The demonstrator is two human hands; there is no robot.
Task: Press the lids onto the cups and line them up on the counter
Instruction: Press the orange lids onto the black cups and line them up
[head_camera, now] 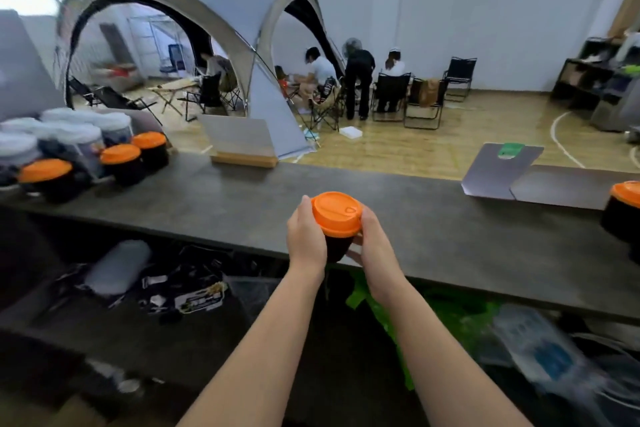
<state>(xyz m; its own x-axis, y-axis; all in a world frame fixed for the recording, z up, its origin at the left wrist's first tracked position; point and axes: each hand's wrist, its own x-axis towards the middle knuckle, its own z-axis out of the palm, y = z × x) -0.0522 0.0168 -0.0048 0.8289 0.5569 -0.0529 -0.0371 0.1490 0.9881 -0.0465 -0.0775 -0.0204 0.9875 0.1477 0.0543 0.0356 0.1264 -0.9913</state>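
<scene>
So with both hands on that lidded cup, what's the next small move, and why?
Probably set the cup on the counter: its orange lid looks seated, both hands, left and right, grip it, and three lidded cups stand far left.

A long dark grey stone-look counter (214, 191) is stretching from side to side. Three black cups with orange lids (119, 163) are sitting in a row near its left end, just beside some clear jars with white lids (69, 130). A flat board in a wooden stand (242, 146) is standing at the far edge. Folded grey cards (526, 177) are lying toward the right end, near another black cup with an orange lid (623, 211).
</scene>
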